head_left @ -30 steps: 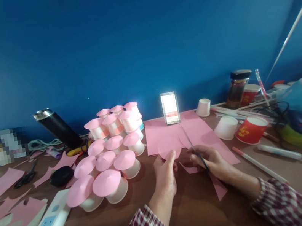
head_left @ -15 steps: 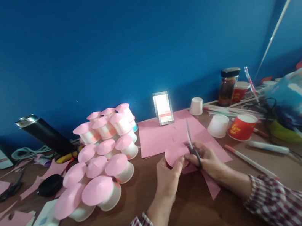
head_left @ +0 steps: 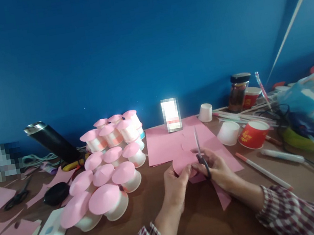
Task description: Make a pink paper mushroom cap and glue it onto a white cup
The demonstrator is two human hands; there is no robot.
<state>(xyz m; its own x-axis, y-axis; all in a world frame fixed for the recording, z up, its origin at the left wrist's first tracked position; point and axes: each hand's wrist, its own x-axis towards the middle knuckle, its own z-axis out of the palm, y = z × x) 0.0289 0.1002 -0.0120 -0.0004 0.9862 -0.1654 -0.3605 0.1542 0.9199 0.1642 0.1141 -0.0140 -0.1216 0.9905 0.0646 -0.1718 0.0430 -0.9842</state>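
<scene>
Pink paper disc: thin, floppy, tears easily; left hand pinches its edge, right hand grips scissors beside it.

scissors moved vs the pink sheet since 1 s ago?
Yes. The scissors in the right hand swung from slanting left to nearly upright over the pink sheet.

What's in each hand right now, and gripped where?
Left hand pinches the pink paper disc at its lower edge. Right hand holds the scissors by the handles, blades pointing up.
</scene>
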